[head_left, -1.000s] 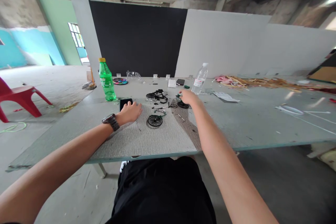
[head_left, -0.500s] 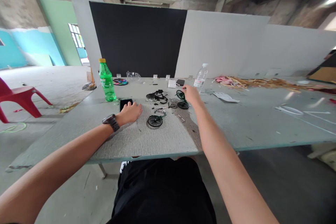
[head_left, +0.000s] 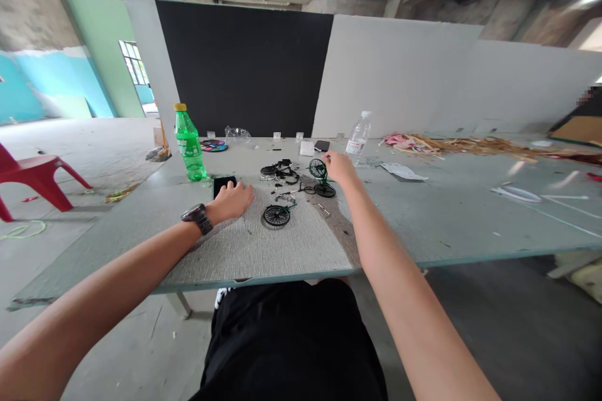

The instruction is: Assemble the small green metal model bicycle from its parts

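Note:
My right hand (head_left: 339, 167) pinches a small green model bicycle part with a black spoked wheel (head_left: 318, 168), held raised above the table. Just below it is a second black wheel (head_left: 324, 190); green framework shows between the two, its joins too small to make out. My left hand (head_left: 236, 198) lies on the table with its fingers spread and loosely bent, beside a flat black object (head_left: 224, 185) that it partly covers. Between my hands are a loose wheel with a green piece (head_left: 276, 215), a cluster of black bicycle parts (head_left: 279, 170) and small metal pieces (head_left: 285, 198).
A green bottle (head_left: 189, 147) stands at the left and a clear bottle (head_left: 358, 140) beyond my right hand. Toward the back lie a white box (head_left: 307, 148) and a black one (head_left: 322, 146). A paper sheet (head_left: 403, 171) and wood strips (head_left: 470, 147) are to the right.
My right hand has shifted slightly left, and the wheel it holds has turned to show more of its face. My left hand stays in place. The whole view has shifted slightly.

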`<action>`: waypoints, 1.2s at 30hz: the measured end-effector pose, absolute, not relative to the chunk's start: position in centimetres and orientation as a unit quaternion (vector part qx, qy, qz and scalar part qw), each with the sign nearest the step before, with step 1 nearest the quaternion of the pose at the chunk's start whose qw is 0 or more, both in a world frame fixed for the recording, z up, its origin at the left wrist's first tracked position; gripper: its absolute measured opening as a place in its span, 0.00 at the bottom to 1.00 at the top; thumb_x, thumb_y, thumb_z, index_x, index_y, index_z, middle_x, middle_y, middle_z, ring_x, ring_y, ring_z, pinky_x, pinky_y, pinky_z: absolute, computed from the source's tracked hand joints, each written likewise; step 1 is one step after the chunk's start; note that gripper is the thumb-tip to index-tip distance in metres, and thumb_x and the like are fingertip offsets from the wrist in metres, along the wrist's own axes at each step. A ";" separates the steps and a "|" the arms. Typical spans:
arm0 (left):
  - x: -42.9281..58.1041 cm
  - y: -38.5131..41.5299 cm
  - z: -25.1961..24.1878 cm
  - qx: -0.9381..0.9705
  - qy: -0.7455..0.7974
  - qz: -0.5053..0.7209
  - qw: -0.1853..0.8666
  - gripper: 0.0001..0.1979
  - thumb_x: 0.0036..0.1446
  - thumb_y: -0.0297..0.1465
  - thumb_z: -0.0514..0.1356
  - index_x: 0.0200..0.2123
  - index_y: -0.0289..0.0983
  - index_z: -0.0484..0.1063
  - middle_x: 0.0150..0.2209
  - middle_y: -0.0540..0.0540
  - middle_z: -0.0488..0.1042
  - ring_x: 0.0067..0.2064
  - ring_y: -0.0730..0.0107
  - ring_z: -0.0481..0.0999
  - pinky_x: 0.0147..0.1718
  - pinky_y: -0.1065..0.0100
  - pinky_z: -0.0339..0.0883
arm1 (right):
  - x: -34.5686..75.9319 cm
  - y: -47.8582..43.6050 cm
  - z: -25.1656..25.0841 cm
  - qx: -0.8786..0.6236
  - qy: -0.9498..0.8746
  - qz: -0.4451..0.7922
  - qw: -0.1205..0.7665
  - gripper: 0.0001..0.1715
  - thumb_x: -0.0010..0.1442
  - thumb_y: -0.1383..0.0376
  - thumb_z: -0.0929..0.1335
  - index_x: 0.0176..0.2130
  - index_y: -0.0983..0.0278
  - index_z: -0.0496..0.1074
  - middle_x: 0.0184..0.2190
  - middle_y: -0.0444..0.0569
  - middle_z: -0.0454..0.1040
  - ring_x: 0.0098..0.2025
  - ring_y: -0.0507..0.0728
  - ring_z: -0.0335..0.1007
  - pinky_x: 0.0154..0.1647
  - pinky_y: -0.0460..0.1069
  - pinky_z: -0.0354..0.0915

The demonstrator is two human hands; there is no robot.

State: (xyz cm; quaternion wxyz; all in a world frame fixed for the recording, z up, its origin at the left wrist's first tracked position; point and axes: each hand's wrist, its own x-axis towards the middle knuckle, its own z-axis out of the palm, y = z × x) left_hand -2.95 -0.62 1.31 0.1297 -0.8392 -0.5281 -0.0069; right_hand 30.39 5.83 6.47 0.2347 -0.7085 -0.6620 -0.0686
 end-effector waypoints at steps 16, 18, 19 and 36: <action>-2.9 -0.7 1.3 -0.839 -0.529 -0.011 0.126 0.23 0.72 0.38 0.42 0.58 0.34 0.67 0.51 0.30 0.71 0.53 0.42 0.71 0.49 0.47 0.66 | 29.8 5.6 6.4 -0.719 -0.658 -0.060 0.215 0.23 0.69 0.52 0.62 0.52 0.62 0.76 0.50 0.59 0.78 0.52 0.66 0.73 0.47 0.55 0.67; -2.9 -0.6 1.3 -0.838 -0.531 -0.011 0.125 0.23 0.72 0.38 0.42 0.58 0.33 0.67 0.51 0.29 0.71 0.53 0.41 0.71 0.49 0.46 0.66 | 29.8 5.7 6.3 -0.716 -0.664 -0.066 0.207 0.26 0.68 0.49 0.63 0.54 0.62 0.75 0.51 0.60 0.78 0.53 0.67 0.73 0.47 0.56 0.67; -2.9 -0.6 1.3 -0.838 -0.531 -0.012 0.125 0.23 0.72 0.38 0.42 0.58 0.33 0.67 0.51 0.29 0.71 0.54 0.41 0.71 0.49 0.46 0.66 | 29.8 5.7 6.3 -0.714 -0.668 -0.070 0.198 0.27 0.67 0.48 0.64 0.54 0.63 0.74 0.52 0.61 0.77 0.53 0.68 0.72 0.48 0.56 0.67; -2.8 -0.9 1.6 -0.837 -0.534 -0.007 0.121 0.23 0.72 0.38 0.42 0.57 0.34 0.68 0.51 0.29 0.72 0.53 0.42 0.71 0.49 0.47 0.66 | 30.9 6.3 5.2 -0.778 -0.617 -0.023 0.116 0.19 0.67 0.58 0.67 0.51 0.66 0.78 0.50 0.68 0.77 0.52 0.69 0.76 0.47 0.59 0.70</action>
